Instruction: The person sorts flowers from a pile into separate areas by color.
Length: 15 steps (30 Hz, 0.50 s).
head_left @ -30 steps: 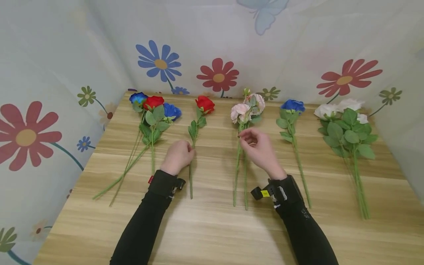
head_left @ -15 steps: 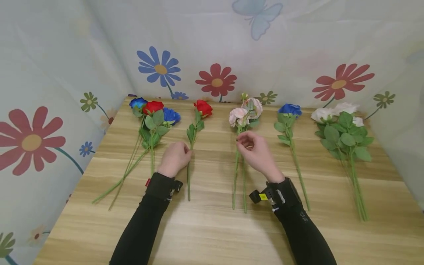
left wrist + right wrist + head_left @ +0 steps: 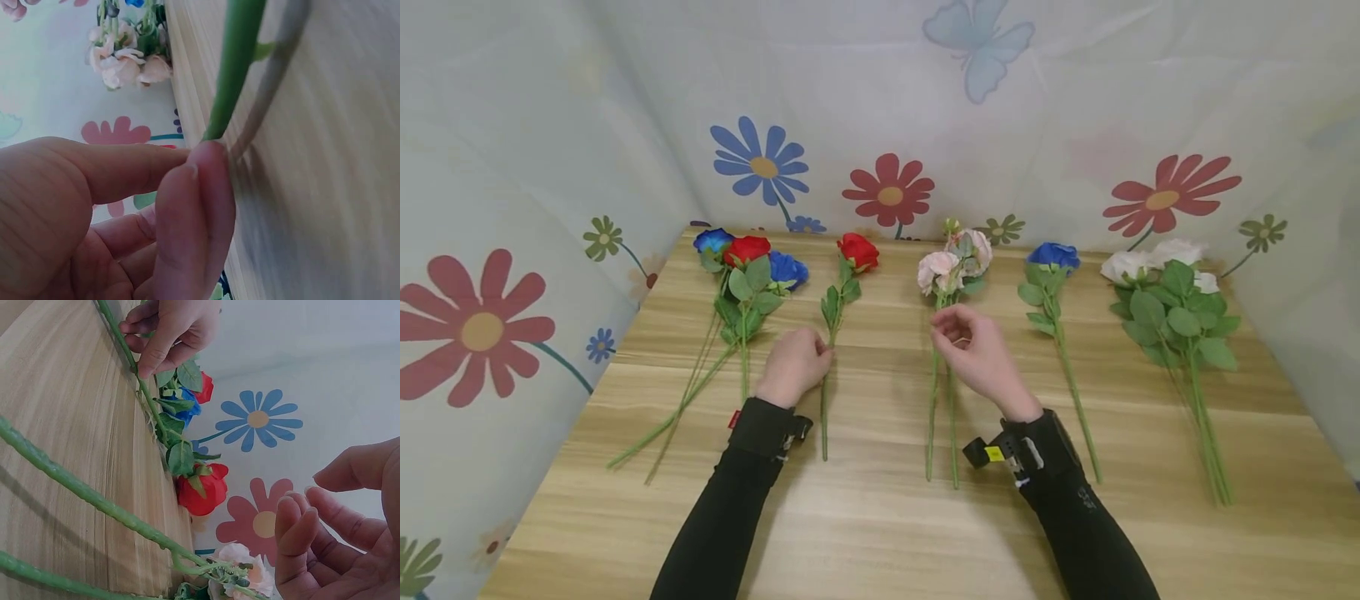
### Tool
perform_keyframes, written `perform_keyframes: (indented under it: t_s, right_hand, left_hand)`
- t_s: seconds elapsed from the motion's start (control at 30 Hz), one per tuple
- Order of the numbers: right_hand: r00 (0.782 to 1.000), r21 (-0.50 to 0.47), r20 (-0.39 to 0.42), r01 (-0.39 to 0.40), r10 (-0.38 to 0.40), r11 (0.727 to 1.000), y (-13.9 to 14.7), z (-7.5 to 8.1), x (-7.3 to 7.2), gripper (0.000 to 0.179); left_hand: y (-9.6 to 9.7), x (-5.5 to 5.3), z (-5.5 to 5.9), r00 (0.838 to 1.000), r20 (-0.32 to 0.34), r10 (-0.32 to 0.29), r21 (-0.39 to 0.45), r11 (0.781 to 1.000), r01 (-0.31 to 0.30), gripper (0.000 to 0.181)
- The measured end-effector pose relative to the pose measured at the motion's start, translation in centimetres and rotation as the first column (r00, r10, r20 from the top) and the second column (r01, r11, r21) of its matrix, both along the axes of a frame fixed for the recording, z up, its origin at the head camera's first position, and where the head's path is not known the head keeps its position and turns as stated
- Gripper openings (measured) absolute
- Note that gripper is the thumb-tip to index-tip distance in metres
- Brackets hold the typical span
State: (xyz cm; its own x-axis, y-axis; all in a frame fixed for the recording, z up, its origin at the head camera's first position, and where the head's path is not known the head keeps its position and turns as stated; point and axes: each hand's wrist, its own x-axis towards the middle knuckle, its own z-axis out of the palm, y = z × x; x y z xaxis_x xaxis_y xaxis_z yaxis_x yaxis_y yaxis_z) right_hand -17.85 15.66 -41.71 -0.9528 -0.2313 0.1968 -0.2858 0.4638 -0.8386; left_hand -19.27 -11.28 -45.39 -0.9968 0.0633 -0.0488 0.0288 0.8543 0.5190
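My left hand pinches the stem of a single red rose that lies with its bloom away from me. In the left wrist view, the green stem runs between thumb and fingertips, close over the wood. Over the stems of the pale pink flowers hovers my right hand, its fingers loosely bent. The right wrist view has a gap between this hand's thumb and fingers, with nothing held; a pink flower's stem passes to one side of it.
Left of the red rose lies a bunch of blue and red roses with crossed stems. A blue rose and a bunch of white roses lie on the right. A flower-print cloth hangs behind the wooden table.
The head view has tilted up a little, so everything sits lower in it. Both hands have hardly moved relative to the flowers.
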Motion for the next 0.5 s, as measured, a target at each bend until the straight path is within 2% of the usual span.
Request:
perform_keyframes:
  t_s: [0.13, 0.5]
  right_hand:
    - [1.000, -0.003, -0.005, -0.002, 0.002, 1.000, 0.13, -0.21, -0.03, 0.020]
    - [1.000, -0.004, -0.013, 0.014, -0.014, 1.000, 0.24, -0.25, -0.19, 0.018]
  left_hand:
    - [-0.24, -0.09, 0.01, 1.000, 0.018, 0.011, 0.003, 1.000, -0.011, 0.021]
    - [-0.24, -0.01, 0.46, 1.000, 0.003, 0.016, -0.041, 0.999, -0.016, 0.025]
